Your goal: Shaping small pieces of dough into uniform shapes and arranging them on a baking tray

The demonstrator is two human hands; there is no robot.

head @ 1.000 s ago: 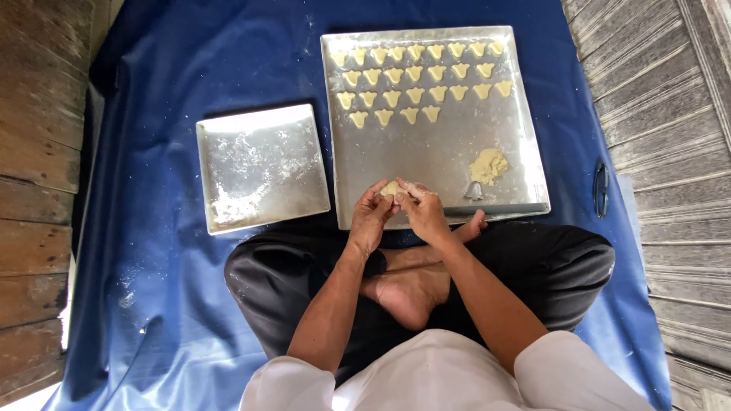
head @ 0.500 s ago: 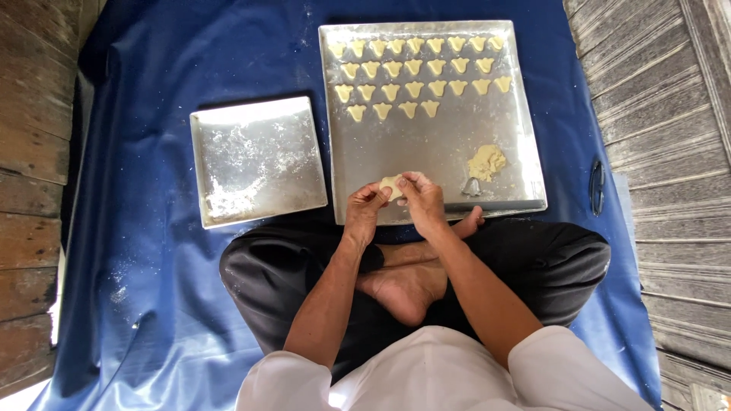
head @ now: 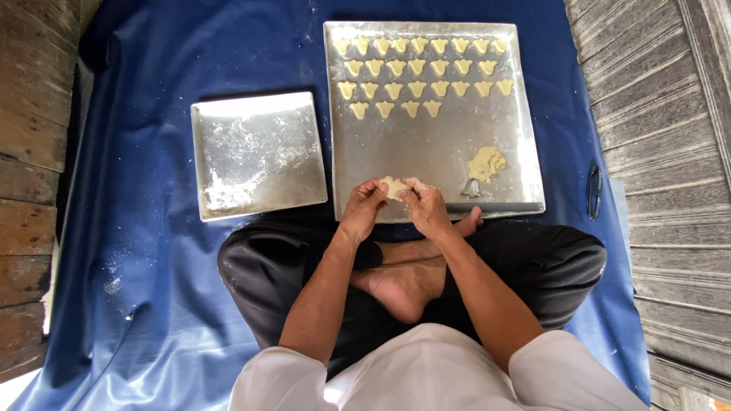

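In the head view both hands meet over the near edge of the large metal tray [head: 426,164] — the left hand [head: 364,211] and the right hand [head: 426,209] each have a closed grip, fingertips pinched on one small piece of pale dough [head: 394,187] held between them just above the tray. Just right of the grip lie a small metal cutter [head: 470,188] and a lump of dough [head: 486,163], while beyond it rows of cut dough shapes [head: 422,76] fill the tray's far end. Left of the grip sits a smaller floured tray [head: 257,154] on the blue cloth [head: 145,228] — well to the right, a dark object [head: 595,188] lies at the cloth's edge.
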